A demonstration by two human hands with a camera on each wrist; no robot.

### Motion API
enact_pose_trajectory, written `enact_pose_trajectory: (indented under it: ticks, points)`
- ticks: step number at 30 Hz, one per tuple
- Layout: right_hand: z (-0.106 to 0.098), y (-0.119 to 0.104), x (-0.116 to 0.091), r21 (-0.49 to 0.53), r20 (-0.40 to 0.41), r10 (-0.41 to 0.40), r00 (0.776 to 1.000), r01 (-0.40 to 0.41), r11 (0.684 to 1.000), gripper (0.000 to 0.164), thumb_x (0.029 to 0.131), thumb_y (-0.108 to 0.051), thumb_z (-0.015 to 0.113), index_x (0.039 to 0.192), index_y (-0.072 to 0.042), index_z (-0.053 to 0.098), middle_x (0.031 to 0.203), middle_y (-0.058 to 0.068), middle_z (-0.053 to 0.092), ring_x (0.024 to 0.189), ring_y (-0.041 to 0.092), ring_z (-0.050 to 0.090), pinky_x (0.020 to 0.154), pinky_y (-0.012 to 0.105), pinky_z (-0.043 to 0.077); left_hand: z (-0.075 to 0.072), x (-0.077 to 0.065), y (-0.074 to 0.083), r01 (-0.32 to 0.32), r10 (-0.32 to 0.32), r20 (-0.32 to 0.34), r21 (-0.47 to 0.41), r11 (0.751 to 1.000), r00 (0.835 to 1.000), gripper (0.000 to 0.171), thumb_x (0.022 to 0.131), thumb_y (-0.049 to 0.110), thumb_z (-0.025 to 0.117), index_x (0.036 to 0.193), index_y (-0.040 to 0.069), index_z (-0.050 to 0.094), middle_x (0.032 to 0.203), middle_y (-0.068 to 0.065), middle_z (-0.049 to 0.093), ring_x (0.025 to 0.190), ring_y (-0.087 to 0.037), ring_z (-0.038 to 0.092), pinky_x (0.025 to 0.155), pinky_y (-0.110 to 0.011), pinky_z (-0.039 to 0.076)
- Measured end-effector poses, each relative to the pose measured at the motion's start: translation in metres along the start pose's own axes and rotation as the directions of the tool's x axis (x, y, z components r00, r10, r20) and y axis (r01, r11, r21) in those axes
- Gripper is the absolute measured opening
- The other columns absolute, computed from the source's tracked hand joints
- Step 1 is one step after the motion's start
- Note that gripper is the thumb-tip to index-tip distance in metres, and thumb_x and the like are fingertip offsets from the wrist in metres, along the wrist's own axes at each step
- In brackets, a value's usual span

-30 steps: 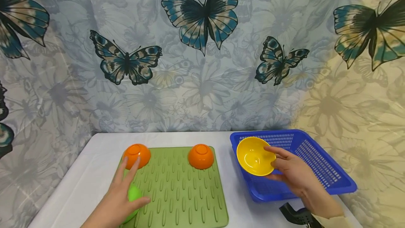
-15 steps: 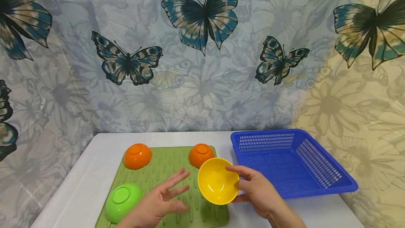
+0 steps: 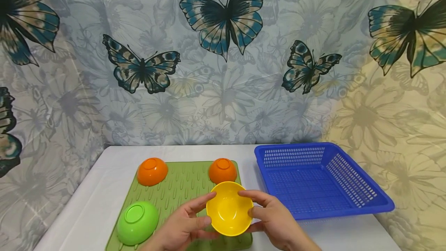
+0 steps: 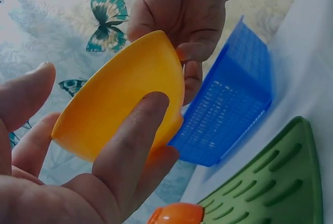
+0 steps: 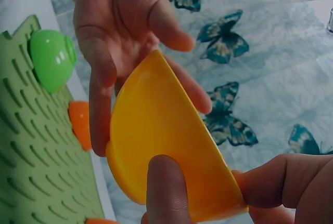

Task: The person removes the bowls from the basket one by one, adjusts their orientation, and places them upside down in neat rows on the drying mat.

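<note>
Above the front of the green ridged mat (image 3: 177, 189), a yellow bowl (image 3: 229, 208) is held in the air, its hollow side facing the head camera. My right hand (image 3: 275, 220) grips it by the rim and outer side. My left hand (image 3: 177, 224) is around its other side, fingers spread and mostly extended. In the right wrist view the left thumb stands off the bowl (image 5: 161, 130). One left fingertip (image 4: 156, 102) lies over the bowl's outer side; how firmly it touches I cannot tell.
Upside down on the mat are a green bowl (image 3: 137, 224) at front left and orange bowls at back left (image 3: 152, 171) and back right (image 3: 223, 171). A blue plastic basket (image 3: 313, 181) stands on the white table (image 3: 90, 200), right of the mat.
The yellow bowl has moved left from over the basket to above the mat in my right hand. My left hand has come right from beside the green bowl to meet it.
</note>
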State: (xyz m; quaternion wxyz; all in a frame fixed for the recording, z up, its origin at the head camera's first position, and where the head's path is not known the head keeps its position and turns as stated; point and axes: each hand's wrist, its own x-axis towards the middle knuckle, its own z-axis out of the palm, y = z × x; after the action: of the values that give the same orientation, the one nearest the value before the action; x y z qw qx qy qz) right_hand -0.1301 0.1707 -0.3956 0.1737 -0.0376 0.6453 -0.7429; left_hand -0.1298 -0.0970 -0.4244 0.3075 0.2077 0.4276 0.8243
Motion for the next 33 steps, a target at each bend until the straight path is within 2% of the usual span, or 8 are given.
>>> enact_pose_trajectory:
  ticks: [13, 17, 20, 22, 25, 28, 31, 33]
  points:
    - [0.003, 0.002, -0.003, -0.02, 0.071, -0.049, 0.996, 0.05, 0.999, 0.052, 0.092, 0.0, 0.062, 0.143, 0.0, 0.052, 0.138, 0.022, 0.047, 0.105, 0.036, 0.062, 0.085, 0.048, 0.055, 0.002, 0.002, 0.001, -0.024, 0.021, -0.085, -0.031, 0.999, 0.996, 0.054, 0.102, 0.003, 0.053, 0.153, 0.02, 0.044, 0.153, -0.016, 0.026, 0.118, -0.036, 0.058, 0.094, -0.053, 0.048]
    - [-0.003, -0.005, -0.004, -0.127, 0.013, -0.108, 0.994, 0.108, 0.986, 0.058, 0.097, -0.012, 0.063, 0.151, -0.004, 0.042, 0.134, 0.022, 0.053, 0.109, 0.033, 0.062, 0.085, 0.042, 0.055, 0.004, 0.003, 0.003, -0.04, 0.069, -0.187, 0.153, 0.987, 0.98, 0.057, 0.099, 0.001, 0.059, 0.153, 0.008, 0.041, 0.153, -0.025, 0.027, 0.119, -0.039, 0.056, 0.093, -0.05, 0.05]
    - [-0.011, -0.008, -0.004, -0.007, 0.101, -0.083, 0.991, 0.085, 0.996, 0.061, 0.104, -0.021, 0.055, 0.158, -0.009, 0.027, 0.127, 0.024, 0.059, 0.105, 0.034, 0.064, 0.087, 0.045, 0.055, 0.005, 0.003, 0.006, -0.057, 0.167, -0.236, 0.413, 0.909, 0.957, 0.054, 0.096, 0.0, 0.063, 0.148, 0.004, 0.048, 0.155, -0.026, 0.026, 0.128, -0.045, 0.044, 0.09, -0.04, 0.053]
    - [-0.016, -0.007, -0.002, 0.167, 0.249, -0.033, 0.968, -0.009, 0.986, 0.06, 0.109, -0.026, 0.043, 0.161, -0.013, 0.016, 0.126, 0.029, 0.059, 0.108, 0.039, 0.064, 0.093, 0.049, 0.051, 0.006, 0.002, 0.006, -0.097, 0.239, -0.198, 0.541, 0.835, 0.951, 0.049, 0.095, 0.0, 0.064, 0.143, 0.003, 0.055, 0.159, -0.02, 0.017, 0.132, -0.048, 0.037, 0.088, -0.036, 0.054]
    - [-0.023, -0.002, 0.002, 0.366, 0.414, 0.0, 0.91, -0.167, 0.916, 0.059, 0.111, -0.035, 0.028, 0.162, -0.018, 0.004, 0.137, 0.032, 0.051, 0.122, 0.043, 0.055, 0.099, 0.052, 0.045, 0.008, 0.001, 0.005, -0.194, 0.322, -0.065, 0.681, 0.706, 0.945, 0.044, 0.094, -0.003, 0.063, 0.137, 0.007, 0.062, 0.159, -0.014, 0.021, 0.135, -0.044, 0.035, 0.09, -0.036, 0.053]
    - [-0.027, 0.003, 0.006, 0.474, 0.47, 0.0, 0.883, -0.253, 0.843, 0.063, 0.109, -0.042, 0.024, 0.162, -0.021, -0.003, 0.142, 0.035, 0.043, 0.131, 0.046, 0.044, 0.103, 0.051, 0.042, 0.009, 0.001, 0.001, -0.366, 0.417, 0.172, 0.815, 0.448, 0.893, 0.05, 0.087, -0.013, 0.065, 0.13, 0.012, 0.069, 0.158, -0.014, 0.027, 0.132, -0.035, 0.043, 0.092, -0.035, 0.052]
    - [-0.028, 0.006, 0.009, 0.491, 0.484, 0.004, 0.875, -0.275, 0.826, 0.065, 0.109, -0.046, 0.023, 0.161, -0.02, -0.005, 0.14, 0.035, 0.045, 0.129, 0.044, 0.047, 0.102, 0.049, 0.043, 0.007, 0.005, -0.002, -0.517, 0.444, 0.427, 0.85, 0.1, 0.788, 0.064, 0.072, -0.023, 0.064, 0.121, 0.018, 0.074, 0.153, -0.016, 0.034, 0.131, -0.034, 0.044, 0.096, -0.038, 0.049]
    - [-0.028, 0.007, 0.01, 0.462, 0.481, 0.021, 0.876, -0.274, 0.843, 0.064, 0.108, -0.047, 0.024, 0.162, -0.019, 0.001, 0.136, 0.034, 0.05, 0.124, 0.042, 0.053, 0.1, 0.048, 0.045, 0.005, 0.006, -0.003, -0.581, 0.404, 0.546, 0.813, -0.043, 0.734, 0.064, 0.068, -0.02, 0.067, 0.117, 0.02, 0.076, 0.152, -0.016, 0.035, 0.132, -0.038, 0.041, 0.095, -0.044, 0.05]
